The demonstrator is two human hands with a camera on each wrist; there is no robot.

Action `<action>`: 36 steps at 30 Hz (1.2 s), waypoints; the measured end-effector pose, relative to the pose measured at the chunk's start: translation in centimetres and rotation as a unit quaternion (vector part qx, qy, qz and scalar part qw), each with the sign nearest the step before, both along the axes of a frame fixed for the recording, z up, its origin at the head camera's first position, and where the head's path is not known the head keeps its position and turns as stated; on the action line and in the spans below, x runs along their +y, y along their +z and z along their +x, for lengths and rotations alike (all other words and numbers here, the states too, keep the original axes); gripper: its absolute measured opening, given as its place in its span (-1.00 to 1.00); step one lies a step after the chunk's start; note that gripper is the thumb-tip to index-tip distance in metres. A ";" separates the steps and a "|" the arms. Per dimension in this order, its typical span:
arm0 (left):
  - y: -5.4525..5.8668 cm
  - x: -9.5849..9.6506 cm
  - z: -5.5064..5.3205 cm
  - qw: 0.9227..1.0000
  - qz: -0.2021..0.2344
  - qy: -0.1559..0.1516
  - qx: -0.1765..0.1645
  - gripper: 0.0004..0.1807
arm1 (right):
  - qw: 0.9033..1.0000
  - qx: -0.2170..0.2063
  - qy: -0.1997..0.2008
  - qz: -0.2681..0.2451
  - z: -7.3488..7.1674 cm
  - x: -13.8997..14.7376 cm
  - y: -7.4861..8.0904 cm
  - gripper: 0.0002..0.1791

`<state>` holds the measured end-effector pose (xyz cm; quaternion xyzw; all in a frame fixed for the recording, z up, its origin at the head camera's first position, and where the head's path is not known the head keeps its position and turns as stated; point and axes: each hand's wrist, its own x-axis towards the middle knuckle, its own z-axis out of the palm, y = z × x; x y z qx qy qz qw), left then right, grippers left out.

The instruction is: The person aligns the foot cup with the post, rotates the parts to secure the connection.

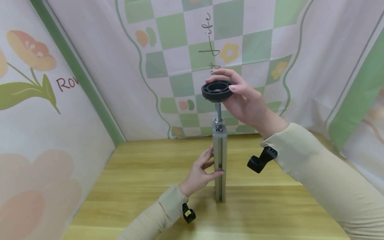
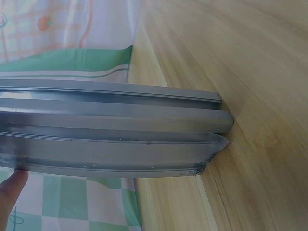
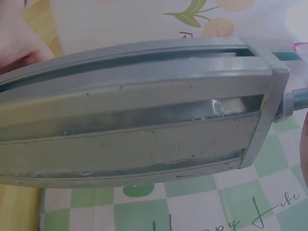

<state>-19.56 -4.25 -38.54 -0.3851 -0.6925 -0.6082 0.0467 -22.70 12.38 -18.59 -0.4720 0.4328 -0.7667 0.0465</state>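
A silver slotted aluminium profile stands upright on the wooden table. My left hand grips its left side around mid-height, thumb across the near face and fingers behind. An end plate caps the top, with a bolt in it. From the plate rises a threaded rod with a nut at its base, carrying a black round levelling foot, base upward. My right hand holds the foot's rim from the right. In the left wrist view the profile's lower end meets the tabletop.
The wooden tabletop runs back to a patterned cloth with green checks. Another flowered cloth hangs at the left. A black camera mount sits on my right sleeve, another mount on the left.
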 end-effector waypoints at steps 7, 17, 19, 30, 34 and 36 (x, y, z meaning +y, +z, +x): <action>0.1 0.1 -0.1 1.000 0.000 -0.005 0.006 -0.10 | 0.998 0.019 -0.054 0.001 0.5 0.1 0.2 -0.64; 0.1 0.1 0.0 1.000 -0.003 -0.002 -0.006 -0.09 | 0.981 0.033 -0.182 0.057 1.3 0.1 0.6 -0.63; 0.1 0.1 0.0 1.000 -0.002 -0.003 -0.003 -0.09 | 0.976 0.029 -0.203 0.069 1.6 0.0 0.7 -0.62; 0.3 0.2 0.1 1.000 -0.006 -0.003 -0.005 -0.08 | 0.917 0.044 -0.376 0.125 3.1 -0.6 1.4 -0.57; 0.3 0.2 0.0 1.000 -0.002 -0.007 -0.006 -0.09 | 0.876 0.065 -0.455 0.148 3.4 -1.0 1.5 -0.51; 0.2 0.2 -0.1 1.000 0.000 -0.010 -0.004 -0.09 | 0.856 0.077 -0.487 0.156 3.5 -1.2 1.5 -0.48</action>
